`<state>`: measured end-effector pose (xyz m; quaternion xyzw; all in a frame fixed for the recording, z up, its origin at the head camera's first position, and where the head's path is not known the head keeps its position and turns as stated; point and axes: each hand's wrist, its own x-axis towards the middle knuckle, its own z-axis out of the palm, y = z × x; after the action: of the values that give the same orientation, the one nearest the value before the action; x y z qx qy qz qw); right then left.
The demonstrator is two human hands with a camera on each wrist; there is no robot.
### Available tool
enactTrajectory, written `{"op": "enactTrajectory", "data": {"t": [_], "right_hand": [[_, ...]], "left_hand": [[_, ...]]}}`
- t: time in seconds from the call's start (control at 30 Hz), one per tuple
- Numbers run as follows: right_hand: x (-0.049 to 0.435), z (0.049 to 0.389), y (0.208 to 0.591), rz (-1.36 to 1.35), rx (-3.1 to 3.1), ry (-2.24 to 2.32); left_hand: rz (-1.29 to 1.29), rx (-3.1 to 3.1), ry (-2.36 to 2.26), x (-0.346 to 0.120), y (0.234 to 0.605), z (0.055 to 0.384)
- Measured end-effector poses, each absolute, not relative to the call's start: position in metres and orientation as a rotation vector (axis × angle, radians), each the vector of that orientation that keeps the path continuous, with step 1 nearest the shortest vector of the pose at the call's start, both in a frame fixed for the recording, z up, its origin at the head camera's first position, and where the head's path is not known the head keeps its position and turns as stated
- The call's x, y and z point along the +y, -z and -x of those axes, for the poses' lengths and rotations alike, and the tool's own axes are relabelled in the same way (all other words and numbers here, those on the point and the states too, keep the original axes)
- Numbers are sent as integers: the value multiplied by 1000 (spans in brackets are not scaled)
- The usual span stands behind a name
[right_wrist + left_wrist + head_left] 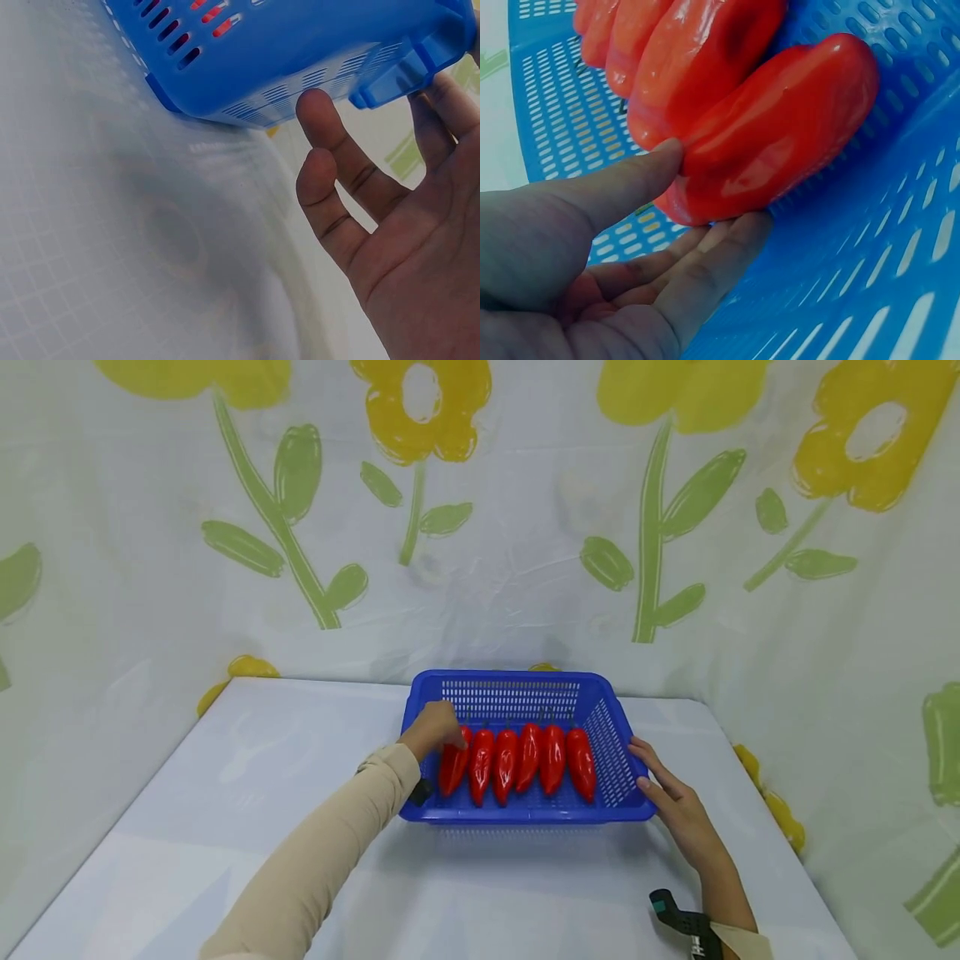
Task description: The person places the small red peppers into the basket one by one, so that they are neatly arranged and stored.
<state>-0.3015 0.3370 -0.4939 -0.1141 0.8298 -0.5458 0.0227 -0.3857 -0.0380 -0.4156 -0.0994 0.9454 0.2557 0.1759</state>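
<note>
A blue plastic basket [525,815] with slotted walls stands on the white table, holding several glossy red peppers [505,767] in a row, stems toward the far wall. My left hand [435,727] reaches in over the left side. Its thumb and fingers pinch one end of the leftmost red pepper [780,127], which lies against its neighbour in the left wrist view. At the right front corner, my right hand [678,810] grips the basket's rim. Two of its fingers [321,180] extend free below the rim in the right wrist view.
White table surface [285,777] extends on both sides of the basket. A white curtain with yellow flowers [420,410] hangs close behind the basket and along the sides. A black wrist camera [675,914] sits on the right wrist.
</note>
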Motion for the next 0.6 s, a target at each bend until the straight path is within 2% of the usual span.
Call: {"op": "enactTrajectory", "data": {"t": [0.27, 0.6], "right_hand": [[333, 302, 493, 367, 2562, 1709], [335, 300, 495, 356, 2589, 1681]], "left_hand": [[252, 2725, -782, -42, 410, 374], [-129, 2937, -892, -52, 390, 371]]}}
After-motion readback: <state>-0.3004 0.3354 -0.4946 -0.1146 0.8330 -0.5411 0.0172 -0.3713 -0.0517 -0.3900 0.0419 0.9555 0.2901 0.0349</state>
